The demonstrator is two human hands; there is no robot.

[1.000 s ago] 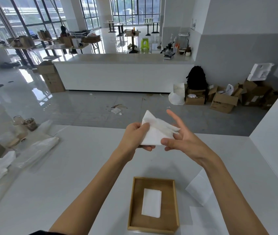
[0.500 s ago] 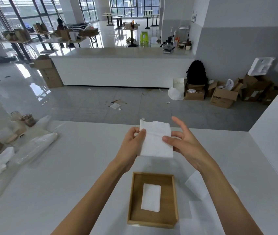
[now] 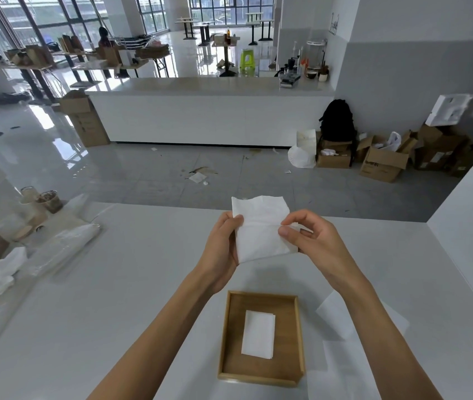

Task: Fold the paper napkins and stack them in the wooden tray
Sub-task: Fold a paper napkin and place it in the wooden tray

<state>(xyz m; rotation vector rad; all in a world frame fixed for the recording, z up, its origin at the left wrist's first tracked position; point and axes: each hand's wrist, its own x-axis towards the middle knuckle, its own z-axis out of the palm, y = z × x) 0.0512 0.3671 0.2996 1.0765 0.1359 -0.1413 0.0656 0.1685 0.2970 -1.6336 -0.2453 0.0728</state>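
Between the left hand (image 3: 222, 243) and right hand (image 3: 313, 238), both pinching its side edges, a paper napkin (image 3: 261, 229) hangs above the wooden tray (image 3: 231, 336) holding one folded napkin (image 3: 258, 333).

One view only, and it sat at head height, looking forward and down over the white desk (image 3: 90, 298). Both forearms ran up from the bottom edge, so the hands were close under the lens. The wide angle bent the edges and took in the far counter (image 3: 209, 111) and the windows (image 3: 41, 21) beyond.
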